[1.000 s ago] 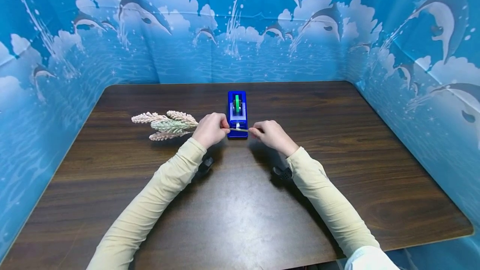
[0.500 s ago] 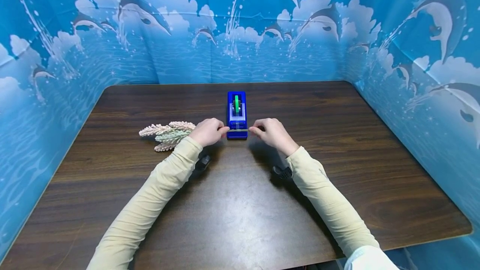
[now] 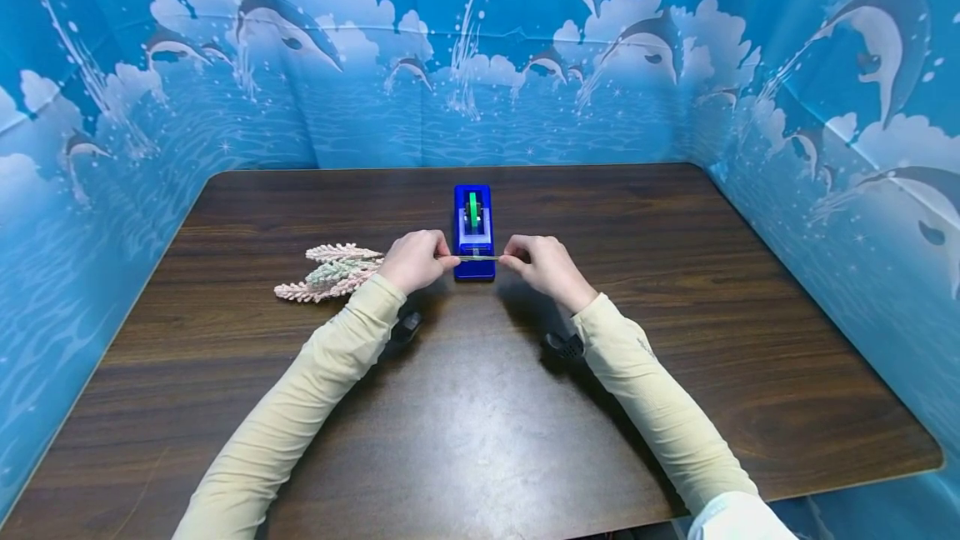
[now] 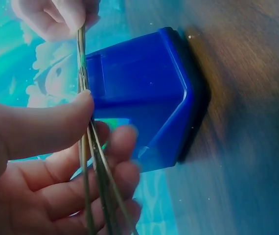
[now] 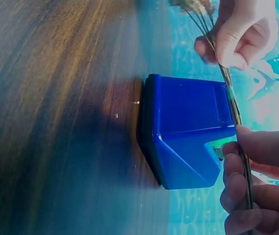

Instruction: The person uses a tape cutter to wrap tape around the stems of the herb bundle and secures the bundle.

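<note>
1. Standing upright: glossy blue plastic tape dispenser (image 3: 474,239) with green roll (image 3: 473,209).
2. Fanned leftward: pink and pale-green flower spikes (image 3: 330,273).
3. Gathered in a tight, roughly level bundle: thin brownish-green stems (image 4: 82,63), crossing above the dispenser's front, contact unclear.

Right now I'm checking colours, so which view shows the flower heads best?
The head view: it shows the pink and pale-green flower heads, left of the left hand, largely unobstructed. The right wrist view catches only a blurred part at its top edge; the left wrist view shows stems but no flower heads.
</note>
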Demonstrator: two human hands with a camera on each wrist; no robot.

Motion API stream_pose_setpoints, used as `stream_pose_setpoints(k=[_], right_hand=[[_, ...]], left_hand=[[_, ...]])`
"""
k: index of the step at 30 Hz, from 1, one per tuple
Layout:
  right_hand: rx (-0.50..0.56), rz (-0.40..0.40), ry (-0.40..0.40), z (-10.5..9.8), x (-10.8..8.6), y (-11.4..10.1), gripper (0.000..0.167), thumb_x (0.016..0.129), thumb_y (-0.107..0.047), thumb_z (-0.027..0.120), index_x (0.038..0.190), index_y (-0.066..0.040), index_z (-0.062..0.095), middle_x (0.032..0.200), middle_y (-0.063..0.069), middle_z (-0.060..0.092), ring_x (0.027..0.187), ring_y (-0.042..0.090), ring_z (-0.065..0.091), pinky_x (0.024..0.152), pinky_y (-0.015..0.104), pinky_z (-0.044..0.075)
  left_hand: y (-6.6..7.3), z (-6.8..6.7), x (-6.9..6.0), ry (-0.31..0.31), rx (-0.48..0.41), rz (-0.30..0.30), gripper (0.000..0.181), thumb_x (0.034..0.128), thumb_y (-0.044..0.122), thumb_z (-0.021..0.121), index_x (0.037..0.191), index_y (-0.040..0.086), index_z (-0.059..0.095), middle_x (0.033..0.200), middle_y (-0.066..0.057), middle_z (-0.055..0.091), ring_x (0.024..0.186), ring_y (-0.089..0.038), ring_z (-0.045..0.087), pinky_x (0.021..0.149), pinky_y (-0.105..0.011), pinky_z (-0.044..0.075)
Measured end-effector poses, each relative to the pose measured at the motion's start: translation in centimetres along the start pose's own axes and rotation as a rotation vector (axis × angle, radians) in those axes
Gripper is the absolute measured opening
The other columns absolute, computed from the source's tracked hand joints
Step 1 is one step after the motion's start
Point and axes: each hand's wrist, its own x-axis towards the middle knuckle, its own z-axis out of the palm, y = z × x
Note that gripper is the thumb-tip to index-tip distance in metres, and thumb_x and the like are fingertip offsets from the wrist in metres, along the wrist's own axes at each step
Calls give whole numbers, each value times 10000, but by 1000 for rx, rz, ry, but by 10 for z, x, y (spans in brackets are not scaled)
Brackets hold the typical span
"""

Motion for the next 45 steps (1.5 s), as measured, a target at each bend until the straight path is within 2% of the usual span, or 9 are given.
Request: stream_pose_setpoints(k=[4, 8, 11, 15, 18, 22, 30, 39, 45], right_hand=[[-4, 2, -8, 1, 1, 0, 154, 925, -224, 655, 861, -84, 672, 749, 28, 669, 656, 140, 547, 641, 293, 440], [16, 21, -24, 2, 1, 1, 305, 974, -272, 581, 760, -59, 625, 592, -19, 490, 550, 114, 423, 563, 257, 346], [21, 33, -33, 3, 1, 1, 386, 992, -272, 547, 708, -16, 605, 555, -32, 368, 520, 112, 346, 550, 255, 290], [6, 26, -23, 4, 1, 2, 324, 976, -248, 577, 774, -15, 676, 599, -7, 496, 557, 113, 403, 569, 250, 326], [-4, 19, -3, 3, 1, 2, 264, 962, -244, 600, 808, -53, 698, 669, 18, 590, 591, 119, 452, 582, 250, 356], [-8, 12, 26, 3, 1, 2, 237, 950, -246, 619, 804, -78, 701, 681, 24, 606, 599, 126, 465, 588, 256, 359], [7, -18, 75, 4, 0, 2, 202, 913, -256, 671, 823, -78, 699, 718, 44, 651, 627, 132, 528, 601, 262, 406], [8, 13, 42, 5, 1, 1, 268, 966, -264, 595, 847, -47, 698, 670, 25, 579, 586, 135, 451, 573, 265, 361], [-13, 8, 89, 5, 1, 3, 211, 938, -237, 637, 857, -68, 733, 779, 56, 698, 654, 168, 540, 636, 321, 426]], left_hand=[[1, 1, -1, -20, 2, -13, 222, 922, 259, 652, 837, 63, 588, 824, -87, 676, 777, -255, 611, 740, -395, 466], [2, 3, -1, -40, -5, -9, 224, 932, 242, 643, 827, 67, 551, 802, -81, 711, 791, -263, 638, 729, -378, 457], [1, 3, -1, -33, -1, 20, 231, 924, 225, 653, 812, 70, 525, 785, -84, 684, 780, -264, 629, 716, -373, 450], [0, 2, 0, -22, -33, 39, 220, 920, 219, 659, 824, 59, 542, 772, -75, 601, 731, -242, 567, 684, -353, 434], [0, 2, 1, -26, -58, 58, 223, 950, 231, 614, 853, 30, 608, 755, -68, 600, 695, -209, 538, 664, -328, 420], [0, 3, 3, -28, -51, 86, 240, 972, 211, 574, 858, 28, 677, 752, -64, 636, 682, -192, 541, 674, -330, 431], [0, 4, 1, 75, -47, 86, 111, 894, 168, 664, 869, 62, 643, 846, -85, 708, 782, -245, 636, 753, -412, 474], [1, 7, 0, 55, -37, 64, 121, 912, 170, 645, 863, 68, 599, 814, -83, 678, 772, -253, 623, 737, -398, 473], [1, 7, 3, 21, -101, 84, 212, 954, 212, 602, 866, 29, 665, 700, -53, 639, 655, -192, 568, 646, -310, 412]])
